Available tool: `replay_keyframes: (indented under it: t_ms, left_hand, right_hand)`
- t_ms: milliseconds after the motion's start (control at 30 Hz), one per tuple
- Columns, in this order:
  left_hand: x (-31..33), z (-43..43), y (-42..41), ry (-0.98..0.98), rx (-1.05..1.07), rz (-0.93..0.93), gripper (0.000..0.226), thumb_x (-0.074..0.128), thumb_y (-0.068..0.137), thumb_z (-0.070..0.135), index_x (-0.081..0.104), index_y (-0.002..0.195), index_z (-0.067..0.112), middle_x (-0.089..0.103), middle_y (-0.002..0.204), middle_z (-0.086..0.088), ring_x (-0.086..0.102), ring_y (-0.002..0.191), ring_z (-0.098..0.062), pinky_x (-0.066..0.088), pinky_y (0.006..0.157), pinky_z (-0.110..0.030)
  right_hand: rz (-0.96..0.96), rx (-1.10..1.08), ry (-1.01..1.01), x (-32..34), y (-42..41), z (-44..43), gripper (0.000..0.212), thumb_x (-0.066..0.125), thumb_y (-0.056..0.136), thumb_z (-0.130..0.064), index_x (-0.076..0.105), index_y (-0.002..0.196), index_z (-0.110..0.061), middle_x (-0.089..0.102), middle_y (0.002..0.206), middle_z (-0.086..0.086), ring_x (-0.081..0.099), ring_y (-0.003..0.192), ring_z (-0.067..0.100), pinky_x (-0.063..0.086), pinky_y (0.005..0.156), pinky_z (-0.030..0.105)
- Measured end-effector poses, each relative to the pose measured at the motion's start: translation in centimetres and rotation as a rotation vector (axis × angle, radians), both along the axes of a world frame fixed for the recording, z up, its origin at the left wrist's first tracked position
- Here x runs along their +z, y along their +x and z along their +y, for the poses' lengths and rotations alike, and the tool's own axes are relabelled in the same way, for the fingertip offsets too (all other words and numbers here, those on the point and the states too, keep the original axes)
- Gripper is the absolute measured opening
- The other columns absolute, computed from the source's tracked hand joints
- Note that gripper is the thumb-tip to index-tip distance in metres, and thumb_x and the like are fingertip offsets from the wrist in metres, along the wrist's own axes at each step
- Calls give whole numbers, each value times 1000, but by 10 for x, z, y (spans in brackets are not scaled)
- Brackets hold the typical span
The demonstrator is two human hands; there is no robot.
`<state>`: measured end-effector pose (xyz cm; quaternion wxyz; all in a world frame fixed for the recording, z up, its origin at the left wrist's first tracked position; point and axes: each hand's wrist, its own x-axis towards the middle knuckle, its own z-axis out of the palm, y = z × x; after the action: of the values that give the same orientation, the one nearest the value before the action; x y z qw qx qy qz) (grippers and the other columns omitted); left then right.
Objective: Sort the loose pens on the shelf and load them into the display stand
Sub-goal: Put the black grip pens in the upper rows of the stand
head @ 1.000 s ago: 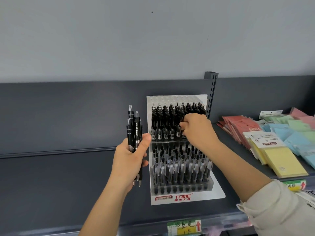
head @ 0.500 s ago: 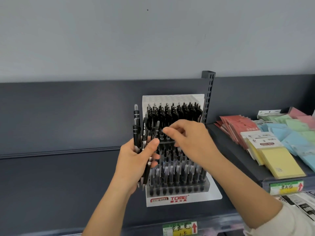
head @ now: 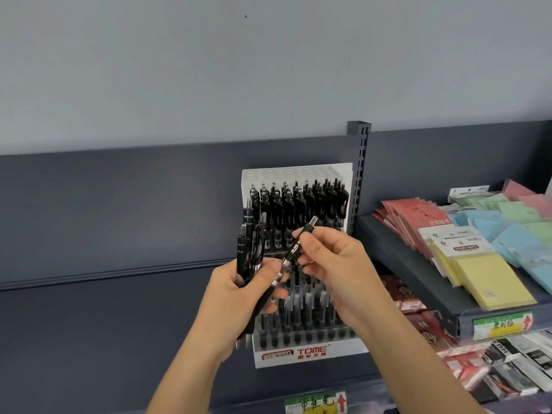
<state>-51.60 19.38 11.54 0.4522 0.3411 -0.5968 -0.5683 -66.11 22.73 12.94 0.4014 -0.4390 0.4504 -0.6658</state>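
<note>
A white tiered display stand [head: 313, 352] marked TOME stands on the dark shelf [head: 104, 324], its rows filled with black pens [head: 298, 210]. My left hand [head: 236, 297] grips a bundle of black pens [head: 249, 249] upright, just left of the stand. My right hand [head: 331, 264] pinches the upper part of one black pen [head: 294, 252], which slants up to the right out of the bundle. Both hands hide the stand's middle row.
A slotted upright post [head: 360, 174] rises behind the stand's right edge. To the right, a higher shelf holds sticky-note pads [head: 490, 279] and red packets [head: 409, 216]. More packaged goods [head: 513, 366] lie below it. A price label [head: 316, 403] sits on the shelf's front rail.
My right hand left the stand's top row, came to the bundle and now pinches one pen, tilting it out. My left hand moved right, in front of the stand.
</note>
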Motion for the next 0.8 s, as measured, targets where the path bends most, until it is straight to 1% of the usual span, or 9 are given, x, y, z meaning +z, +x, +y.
replay_keyframes:
  t_ms: [100,200,267,367,467,567,667,733,800]
  left_hand:
    - [-2,-1,-3,-27,29,-13,10,64,84,19,73,88,15,74,79,-5,70,67,-14,53,54,-21]
    - [-2,-2,-6,-64,51,-34,10,64,85,17,73,89,15,75,79,-2,72,75,-12,56,60,-22]
    - [-2,-6,-4,-69,111,-15,12,64,85,19,72,91,14,75,81,-3,72,81,-12,58,64,-23]
    - [-2,-11,0,-31,205,54,13,64,85,22,70,91,13,74,79,-3,72,79,-11,57,63,-21]
    - [-2,-11,2,-49,216,44,15,63,85,24,69,92,12,70,64,2,69,63,-11,54,55,-17]
    - [-4,-9,3,-109,228,-30,16,63,85,28,70,90,15,57,50,8,54,44,-6,45,48,-14]
    - [-4,-9,5,-158,237,-73,31,59,80,41,70,90,13,51,46,8,45,41,-5,40,47,-11]
    - [-3,-10,6,-180,245,-86,50,55,74,50,68,90,4,49,44,7,43,40,-5,37,45,-11]
    - [-2,-9,8,-177,245,-77,52,51,76,51,68,90,4,49,43,6,42,39,-4,36,43,-10]
  right_hand:
    - [53,-61,-5,-8,5,2,13,70,79,-11,69,92,-10,69,74,0,65,69,9,52,63,18]
    - [71,-97,-8,-8,6,2,13,69,81,-8,69,93,-10,70,80,6,67,74,12,54,65,19]
    - [55,-117,-8,-1,0,0,18,64,84,-4,68,99,-13,69,82,3,67,75,10,54,67,18]
    - [38,-226,-40,18,-21,-4,23,58,86,-1,65,99,-20,68,76,-8,67,74,3,55,72,18]
    - [211,-428,-114,34,-45,-13,18,56,90,-3,65,97,-18,67,77,-8,67,77,4,56,75,21]
    - [436,-536,-117,36,-56,-25,16,59,90,-5,63,96,-19,65,84,-6,66,81,10,57,79,28]
    - [568,-549,-111,31,-53,-35,13,64,87,-9,63,95,-19,67,85,-4,66,83,13,56,81,31]
    - [639,-563,-121,28,-50,-40,10,66,86,-13,63,93,-19,64,82,-11,64,80,7,54,83,28]
    - [663,-578,-130,26,-48,-42,9,66,86,-15,62,93,-21,62,81,-15,62,79,4,53,83,25]
